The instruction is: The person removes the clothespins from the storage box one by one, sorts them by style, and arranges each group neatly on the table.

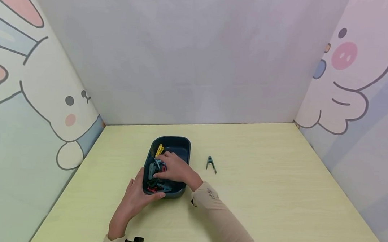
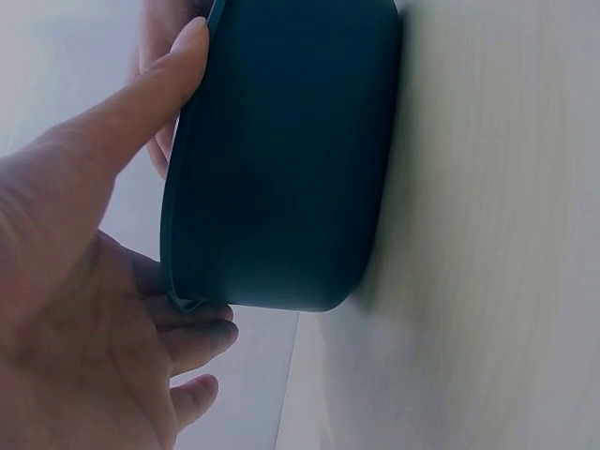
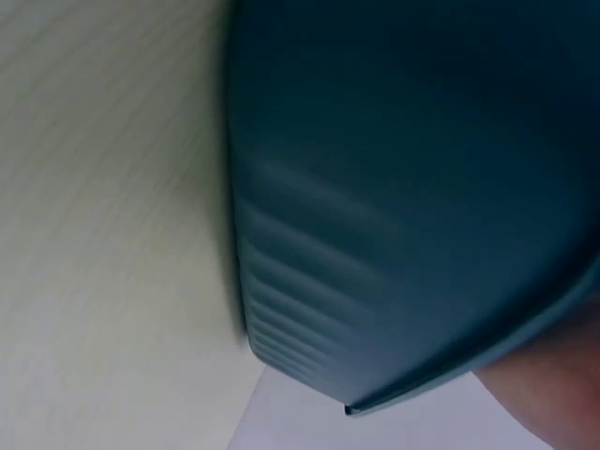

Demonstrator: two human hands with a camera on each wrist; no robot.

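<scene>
A dark teal plastic bin point(image 1: 183, 149) stands on the table, holding several clothespins at its left side. Yellow clothespins point(image 1: 159, 150) lie toward the back, and a blue clothespin point(image 1: 151, 171) and red ones are nearer. My left hand point(image 1: 135, 198) grips the bin's near left corner, thumb on the near rim, fingers along the left side; the left wrist view shows this grip against the bin wall point(image 2: 281, 169). Inside the bin, my right hand point(image 1: 175, 169) is over the clothespins, with thumb and forefinger apart around blue ones. The right wrist view shows mostly bin wall point(image 3: 394, 206).
A single teal clothespin point(image 1: 211, 164) lies on the light wood table point(image 1: 276, 182), right of the bin. A plain grey wall point(image 1: 196, 63) rises behind the table, and side panels with cartoon animals flank it.
</scene>
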